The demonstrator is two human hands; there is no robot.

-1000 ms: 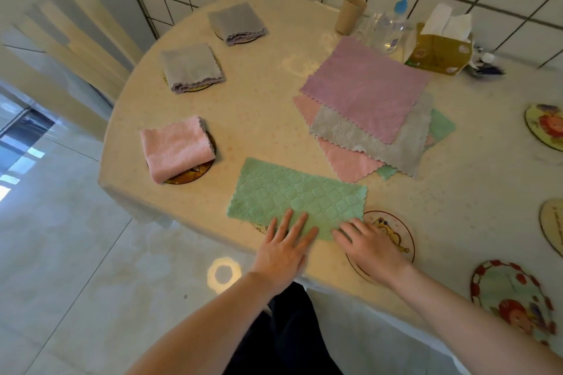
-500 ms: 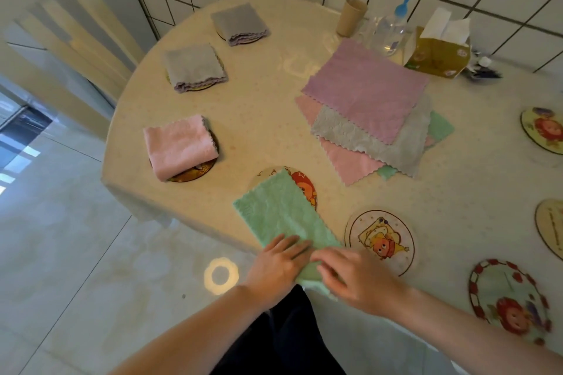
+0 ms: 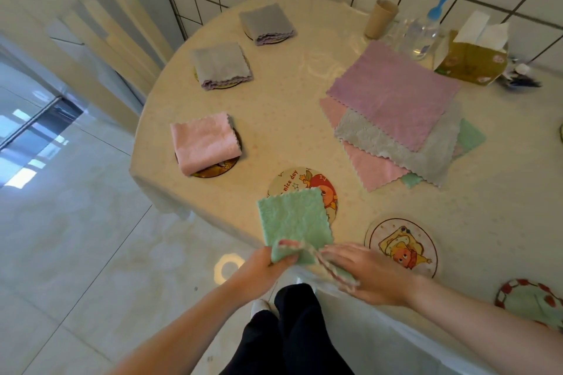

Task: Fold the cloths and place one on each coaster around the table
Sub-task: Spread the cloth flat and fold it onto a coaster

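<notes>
While both hands pinch its near edge at the table's rim, the left hand [image 3: 262,265] and right hand [image 3: 371,274] hold the folded green cloth [image 3: 294,219], whose far corner overlaps the orange-print coaster [image 3: 300,181]. Beyond lies the unfolded cloth stack [image 3: 396,109].

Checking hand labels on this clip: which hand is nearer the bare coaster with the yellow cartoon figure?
Right. The right hand lies just beside the yellow-figure coaster, at its near-left edge, holding the green cloth. The left hand grips the cloth's other near corner, farther left.
</notes>
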